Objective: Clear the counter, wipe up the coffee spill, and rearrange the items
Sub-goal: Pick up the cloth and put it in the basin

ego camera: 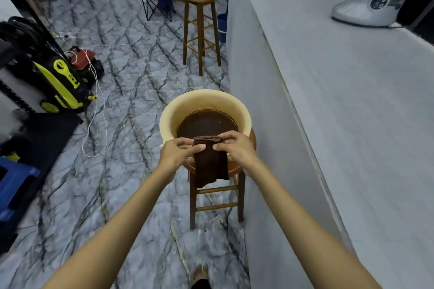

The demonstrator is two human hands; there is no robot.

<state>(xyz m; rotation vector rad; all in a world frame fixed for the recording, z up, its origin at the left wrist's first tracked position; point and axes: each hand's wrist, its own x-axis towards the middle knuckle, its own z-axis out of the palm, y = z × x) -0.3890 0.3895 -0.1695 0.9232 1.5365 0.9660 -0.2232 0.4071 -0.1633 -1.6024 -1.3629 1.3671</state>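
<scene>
Dark brown cloth (210, 162), folded, hung over near rim of cream basin (187, 107); held there, by judgement, for wringing or rinsing between wipes. Left hand (175, 151) and right hand (234, 149) both pinched closed on top fold, thumbs nearly touching. Basin part-filled with brown water, set on wooden stool (217, 191) just beside grey counter (352, 112). Second stool (199, 28) farther along. No spill discernible on visible counter.

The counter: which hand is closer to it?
Right. The right hand grips the cloth on the side next to the counter; the left hand grips the cloth's far side.
</scene>
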